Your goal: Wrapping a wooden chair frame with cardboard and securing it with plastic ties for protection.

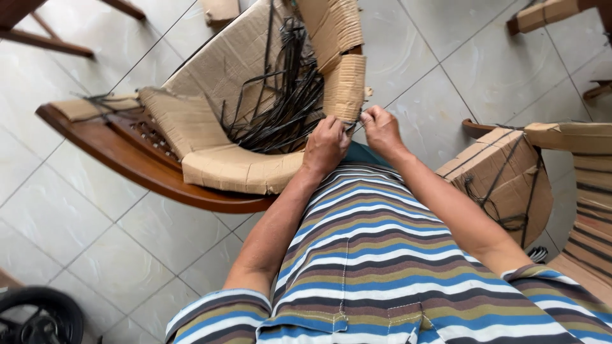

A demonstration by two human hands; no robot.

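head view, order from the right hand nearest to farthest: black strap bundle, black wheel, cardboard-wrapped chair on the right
From the right hand:
1. Black strap bundle, just left.
2. Cardboard-wrapped chair, to the right.
3. Black wheel, bottom-left corner.

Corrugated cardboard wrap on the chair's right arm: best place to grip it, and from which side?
Probably the lower free edge of the corrugated cardboard wrap, from the wearer's side. There the left hand and right hand both pinch it. That edge hangs open and bendable, while higher up it curves over the wooden chair frame and the black strapping crowds the seat side.
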